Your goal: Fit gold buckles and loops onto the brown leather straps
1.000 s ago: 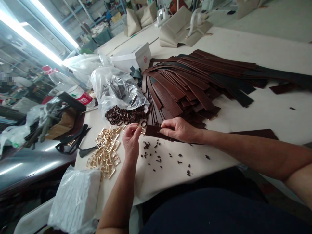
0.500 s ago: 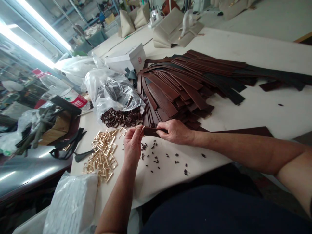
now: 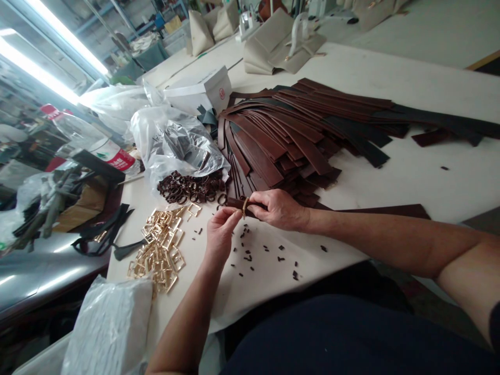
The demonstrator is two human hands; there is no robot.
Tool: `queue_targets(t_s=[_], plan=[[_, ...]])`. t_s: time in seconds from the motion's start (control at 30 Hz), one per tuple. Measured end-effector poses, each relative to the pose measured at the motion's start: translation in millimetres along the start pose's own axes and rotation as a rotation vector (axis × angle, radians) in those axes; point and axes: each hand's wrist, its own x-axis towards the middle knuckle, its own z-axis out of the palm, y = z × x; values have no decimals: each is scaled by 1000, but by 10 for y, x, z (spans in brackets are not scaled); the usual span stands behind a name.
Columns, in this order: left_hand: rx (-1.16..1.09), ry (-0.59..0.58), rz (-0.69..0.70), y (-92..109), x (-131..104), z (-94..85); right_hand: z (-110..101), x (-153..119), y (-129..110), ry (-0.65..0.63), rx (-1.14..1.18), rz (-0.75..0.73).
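Note:
My right hand grips a dark brown leather strap close to its end, which pokes out to the left. Around that end sits a thin gold buckle, pinched between the thumb and fingers of my left hand. Just behind the left fingers lies a heap of small brown leather loops. A pile of gold rectangular buckles spreads to the left of my left hand. Small dark scraps are scattered on the white tabletop below both hands.
A fanned stack of brown straps covers the table behind my hands. Clear plastic bags, a white box and a plastic bottle stand at the back left. A wrapped white packet is at the front left.
The buckle has moved right along the strap, so the strap's end now sticks out to its left. My left hand has shifted right, nearer my right hand, which keeps its grip.

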Motion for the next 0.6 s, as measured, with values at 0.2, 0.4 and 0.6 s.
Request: queue_targets(t_s=[0.2, 0.4, 0.6], plan=[[-95, 153, 111, 119, 58, -60, -184, 67, -42, -285, 136, 205], [-144, 128, 25, 124, 79, -11, -110, 34, -47, -143, 118, 118], [-195, 99, -29, 36, 69, 35, 114, -18, 27, 2, 128, 20]])
